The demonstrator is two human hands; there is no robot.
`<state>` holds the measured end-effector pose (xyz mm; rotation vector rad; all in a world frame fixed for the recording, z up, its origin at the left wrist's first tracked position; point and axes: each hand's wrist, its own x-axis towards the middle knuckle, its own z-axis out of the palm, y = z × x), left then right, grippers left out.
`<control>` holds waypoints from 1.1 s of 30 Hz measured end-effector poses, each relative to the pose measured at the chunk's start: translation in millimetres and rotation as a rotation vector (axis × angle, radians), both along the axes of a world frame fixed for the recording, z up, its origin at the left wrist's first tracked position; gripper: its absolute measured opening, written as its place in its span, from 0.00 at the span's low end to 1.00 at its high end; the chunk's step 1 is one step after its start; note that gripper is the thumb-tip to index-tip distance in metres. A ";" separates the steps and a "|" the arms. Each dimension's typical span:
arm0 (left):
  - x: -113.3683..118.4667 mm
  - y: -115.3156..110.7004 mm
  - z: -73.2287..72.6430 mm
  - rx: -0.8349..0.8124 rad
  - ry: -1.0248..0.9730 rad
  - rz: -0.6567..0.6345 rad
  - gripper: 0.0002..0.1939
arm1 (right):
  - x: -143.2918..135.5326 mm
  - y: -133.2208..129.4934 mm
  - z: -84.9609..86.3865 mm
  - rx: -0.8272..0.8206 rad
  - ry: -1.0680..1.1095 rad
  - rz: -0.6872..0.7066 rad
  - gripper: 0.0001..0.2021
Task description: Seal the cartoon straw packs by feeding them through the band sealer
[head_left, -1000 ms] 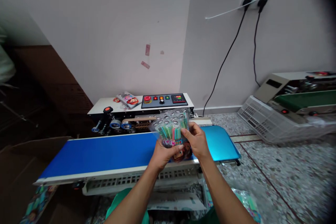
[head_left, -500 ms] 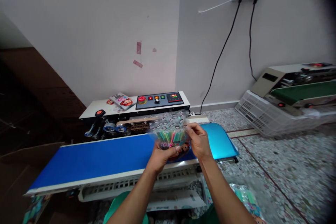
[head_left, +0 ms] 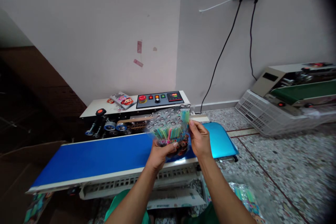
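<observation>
My left hand [head_left: 158, 155] is closed around the lower part of a stack of clear printed plastic packets [head_left: 168, 133], its thumb across the front. Green sticks and one pinkish-red one show through the plastic, above a printed cartoon figure. With thumb and fingers pinched, my right hand [head_left: 200, 139] holds the right edge of one packet [head_left: 185, 114], which stands partly apart from the stack. Both hands are above the blue conveyor belt [head_left: 105, 157] of a band sealing machine. Its control panel [head_left: 160, 100] has lit buttons and a red digital display.
A printed packet [head_left: 122, 100] lies on the machine's top. More filled packets [head_left: 245, 196] are on the speckled floor at lower right. A second machine with a green belt [head_left: 301, 92] sits on a white crate [head_left: 257, 115]. Black cables [head_left: 223, 50] run down the wall.
My right hand has drawn one packet up and to the right, so its green sticks now show beside the stack. The stack in my left hand has tilted slightly left.
</observation>
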<state>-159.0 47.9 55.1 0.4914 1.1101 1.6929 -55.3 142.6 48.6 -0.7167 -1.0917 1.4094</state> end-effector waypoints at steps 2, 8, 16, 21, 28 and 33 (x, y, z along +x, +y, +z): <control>0.8 0.5 0.1 -0.001 0.003 0.012 0.26 | -0.6 -0.4 0.1 0.031 0.000 -0.004 0.12; 2.5 0.3 0.0 -0.013 0.022 -0.005 0.25 | -2.1 -0.3 1.5 0.100 -0.076 -0.158 0.12; 0.0 -1.1 -0.9 -0.026 -0.003 0.001 0.21 | 20.9 24.0 4.1 0.078 0.087 -0.378 0.13; -9.4 -3.3 1.4 -0.054 -0.013 0.062 0.25 | 63.4 41.1 -4.8 0.102 -0.379 -0.326 0.17; -20.9 -6.4 2.7 -0.001 0.017 0.089 0.17 | 87.4 60.4 -38.4 0.205 -0.913 -0.298 0.17; -21.2 -7.1 1.0 -0.038 0.007 0.128 0.23 | 75.9 67.2 -44.2 0.190 -1.082 -0.299 0.17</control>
